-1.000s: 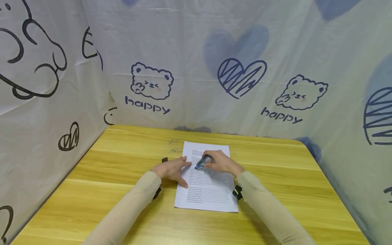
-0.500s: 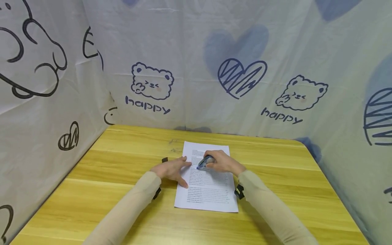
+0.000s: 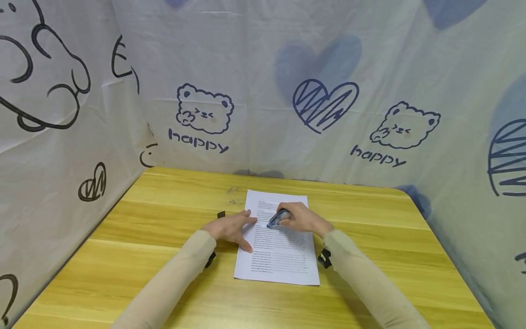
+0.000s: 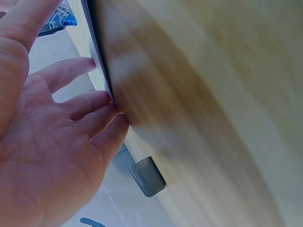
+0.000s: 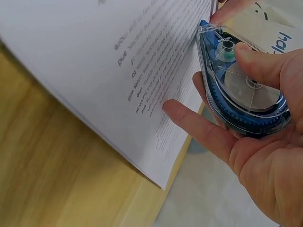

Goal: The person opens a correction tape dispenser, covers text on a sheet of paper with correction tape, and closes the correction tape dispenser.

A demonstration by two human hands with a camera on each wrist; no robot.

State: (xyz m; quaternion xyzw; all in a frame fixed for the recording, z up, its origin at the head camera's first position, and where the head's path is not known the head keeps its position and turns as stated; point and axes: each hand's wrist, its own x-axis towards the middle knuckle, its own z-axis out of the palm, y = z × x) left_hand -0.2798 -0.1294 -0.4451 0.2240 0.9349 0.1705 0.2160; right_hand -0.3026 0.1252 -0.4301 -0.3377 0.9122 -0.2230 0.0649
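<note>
Printed paper [image 3: 246, 269] lies on the wooden table, its edge looking slightly thick in the right wrist view. My left hand [image 3: 231, 228] rests at the paper's left edge with spread fingers, the thumb and index finger on the sheet. In my right hand [image 3: 303, 218] is a clear and blue correction tape [image 5: 251, 85], gripped between thumb and fingers. Its blue tip points down and left at a line of text in the upper half of the page. The right wrist view shows the tape reels through the clear case, with one finger stretched out along the paper.
A small dark block [image 4: 147, 176] stands on the table just beyond my left hand. The yellow wood-grain table [image 3: 164, 196] has a white cloth [image 3: 255, 59] with bear and heart drawings hanging behind it and along both sides.
My right hand has slid a little to the right with the correction tape, its tip moving along the line of text. The left hand and the paper stay in place.
</note>
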